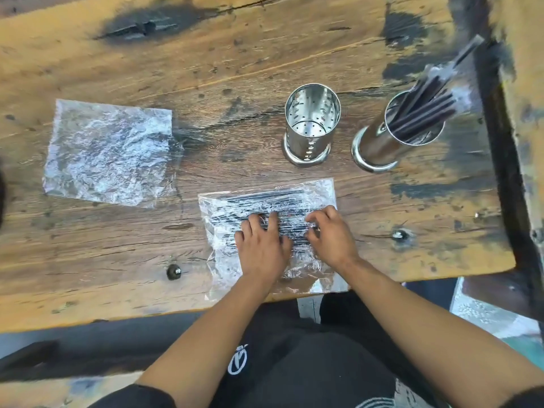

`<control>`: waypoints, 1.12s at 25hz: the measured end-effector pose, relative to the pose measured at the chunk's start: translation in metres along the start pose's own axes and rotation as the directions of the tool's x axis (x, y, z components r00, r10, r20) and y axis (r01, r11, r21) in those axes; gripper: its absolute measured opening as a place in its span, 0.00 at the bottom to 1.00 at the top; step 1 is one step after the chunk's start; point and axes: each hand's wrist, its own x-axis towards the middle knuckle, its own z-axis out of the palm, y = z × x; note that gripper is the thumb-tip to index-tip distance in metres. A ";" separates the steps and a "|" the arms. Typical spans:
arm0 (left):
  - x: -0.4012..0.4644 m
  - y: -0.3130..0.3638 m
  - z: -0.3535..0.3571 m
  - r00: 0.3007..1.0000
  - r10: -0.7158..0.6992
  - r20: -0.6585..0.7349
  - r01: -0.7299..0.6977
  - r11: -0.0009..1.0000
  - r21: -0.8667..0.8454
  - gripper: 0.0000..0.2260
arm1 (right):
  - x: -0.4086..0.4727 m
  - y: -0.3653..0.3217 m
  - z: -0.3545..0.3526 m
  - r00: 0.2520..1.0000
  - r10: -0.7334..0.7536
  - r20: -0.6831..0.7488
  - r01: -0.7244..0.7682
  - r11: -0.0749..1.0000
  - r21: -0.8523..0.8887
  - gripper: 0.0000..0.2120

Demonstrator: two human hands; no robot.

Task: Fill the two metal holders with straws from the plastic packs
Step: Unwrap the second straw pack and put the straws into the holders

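Observation:
A clear plastic pack of black straws (259,201) lies flat near the table's front edge. My left hand (263,245) rests on it with fingers spread and fairly straight. My right hand (331,235) is beside it on the pack's right part, its fingers curled and pinching the plastic. Behind the pack stand two perforated metal holders: the left holder (310,125) has nothing inside, and the right holder (394,136) holds a bundle of black straws (426,104) leaning to the upper right.
A flat, crumpled clear plastic bag (109,151) with no straws inside lies at the left on the worn wooden table (206,69). Two metal bolt heads (173,272) sit in the wood near the front. The table's right edge runs just past the filled holder.

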 end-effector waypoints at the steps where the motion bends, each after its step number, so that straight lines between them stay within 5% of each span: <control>1: 0.002 0.008 0.001 0.999 0.011 -0.050 -0.011 1.000 -0.013 0.23 | -0.001 0.006 -0.004 1.000 -0.012 0.008 0.012 1.000 0.004 0.14; 5: 0.030 0.026 0.011 0.970 0.181 -0.160 -0.181 0.983 0.017 0.27 | -0.003 0.022 -0.012 0.999 -0.032 -0.019 0.032 0.999 0.011 0.14; 10: 0.057 0.018 0.044 0.931 0.365 -0.017 -0.360 0.924 0.133 0.32 | -0.003 0.033 -0.014 0.999 0.008 -0.049 -0.008 1.000 0.001 0.13; 16: 0.060 0.014 0.061 0.928 0.366 -0.072 -0.350 0.920 0.177 0.32 | 0.000 0.041 -0.012 0.999 0.031 -0.031 -0.029 0.999 0.037 0.12; 28: 0.062 0.011 0.063 0.923 0.371 -0.104 -0.347 0.918 0.191 0.33 | 0.008 0.037 -0.032 0.991 0.076 0.110 -0.053 0.979 -0.196 0.08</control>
